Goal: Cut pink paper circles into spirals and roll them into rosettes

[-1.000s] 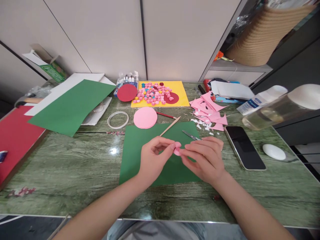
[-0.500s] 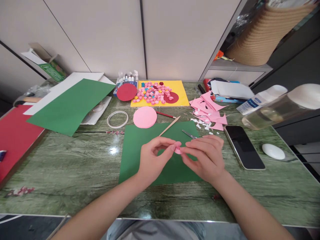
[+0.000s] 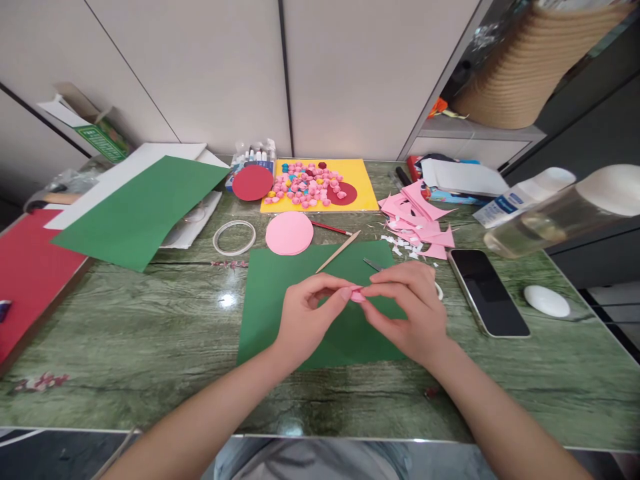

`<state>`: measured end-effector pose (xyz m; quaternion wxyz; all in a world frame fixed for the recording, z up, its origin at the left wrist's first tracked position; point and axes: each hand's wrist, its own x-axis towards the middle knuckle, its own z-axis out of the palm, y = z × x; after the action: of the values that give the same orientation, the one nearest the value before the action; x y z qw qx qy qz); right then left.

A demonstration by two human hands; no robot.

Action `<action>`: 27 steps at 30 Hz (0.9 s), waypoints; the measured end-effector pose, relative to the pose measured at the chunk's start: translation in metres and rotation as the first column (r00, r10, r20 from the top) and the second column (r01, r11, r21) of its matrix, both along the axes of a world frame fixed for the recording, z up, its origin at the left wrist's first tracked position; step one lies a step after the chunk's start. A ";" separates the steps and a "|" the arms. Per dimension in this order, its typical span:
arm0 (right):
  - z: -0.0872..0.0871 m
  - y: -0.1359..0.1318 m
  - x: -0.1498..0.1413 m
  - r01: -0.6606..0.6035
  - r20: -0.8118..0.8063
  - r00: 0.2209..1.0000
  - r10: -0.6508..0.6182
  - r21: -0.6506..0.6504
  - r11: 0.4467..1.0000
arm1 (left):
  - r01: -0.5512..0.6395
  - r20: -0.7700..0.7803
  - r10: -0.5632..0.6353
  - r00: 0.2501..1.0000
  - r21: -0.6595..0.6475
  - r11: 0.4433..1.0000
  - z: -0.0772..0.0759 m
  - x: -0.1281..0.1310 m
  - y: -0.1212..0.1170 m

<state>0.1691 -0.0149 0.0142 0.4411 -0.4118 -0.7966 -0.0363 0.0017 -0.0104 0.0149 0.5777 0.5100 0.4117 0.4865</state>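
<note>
Between the fingertips of both hands is a small rolled piece of pink paper (image 3: 357, 295), held above a green paper sheet (image 3: 285, 267). My left hand (image 3: 313, 310) pinches it with thumb and index finger. From the other side, my right hand (image 3: 413, 310) closes its thumb and fingers on the paper's edge. Scissors (image 3: 373, 265) lie partly hidden under my right hand. Just beyond the hands rests a pointed wooden stick (image 3: 339, 251), near pink paper circles (image 3: 289, 233). Many small pink, blue and yellow paper rolls (image 3: 305, 187) sit on a yellow sheet (image 3: 367, 180).
Pink paper scraps (image 3: 417, 217) lie back right, near a phone (image 3: 490, 293), a white mouse (image 3: 547, 301) and a clear bottle (image 3: 560, 213). A tape roll (image 3: 234, 238) is left of the circles. Farther left are another green sheet (image 3: 140, 207) and a red one (image 3: 35, 267).
My right hand has shifted slightly, its fingers turning around the pink paper, and a bit of the scissors' white handle now shows beside it. My left hand stays almost in place.
</note>
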 end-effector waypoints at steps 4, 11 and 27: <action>0.000 0.000 0.000 -0.004 -0.020 1.000 0.003 -0.062 0.998 | 0.005 0.012 -0.004 1.000 -0.029 1.000 0.000 0.000 0.001; 0.001 0.001 0.000 -0.013 -0.035 0.999 0.008 -0.135 0.991 | 0.067 0.131 -0.048 0.990 -0.149 0.987 -0.005 0.000 0.004; 0.005 -0.001 0.002 -0.072 -0.175 0.984 0.022 -0.284 0.956 | 0.132 0.170 -0.107 0.980 -0.143 0.981 -0.009 0.001 0.007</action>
<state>0.1715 -0.0161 0.0194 0.4431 -0.4544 -0.7624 0.1266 0.0025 -0.0037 0.0059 0.6750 0.4466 0.3682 0.4576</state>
